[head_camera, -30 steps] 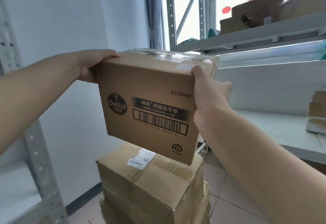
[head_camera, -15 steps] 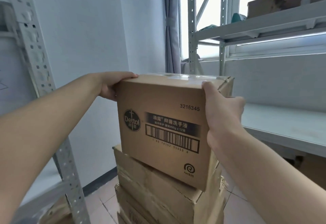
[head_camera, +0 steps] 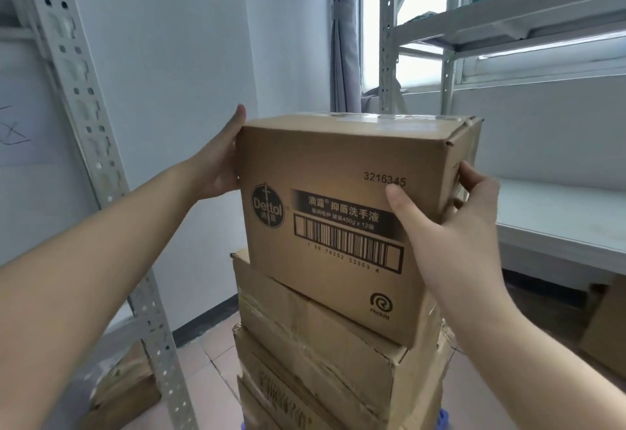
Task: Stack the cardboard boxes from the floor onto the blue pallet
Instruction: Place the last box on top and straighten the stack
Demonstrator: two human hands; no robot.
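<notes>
A brown Dettol cardboard box (head_camera: 338,172) with a barcode on its near face rests on top of a stack of cardboard boxes (head_camera: 321,345). My left hand (head_camera: 220,165) lies flat against its left side, fingers up. My right hand (head_camera: 450,223) wraps its right near corner, thumb on the front face. Small bits of the blue pallet (head_camera: 442,421) show at the foot of the stack; the rest is hidden.
A grey perforated shelf post (head_camera: 101,165) stands close on the left, with a cardboard box (head_camera: 125,385) on the floor behind it. White metal shelving (head_camera: 542,223) runs along the right, with another box (head_camera: 606,334) under it. Wall and curtain are behind.
The Dettol box has come down from the air onto the top of the stack. My left hand has shifted from the top edge to the box's side.
</notes>
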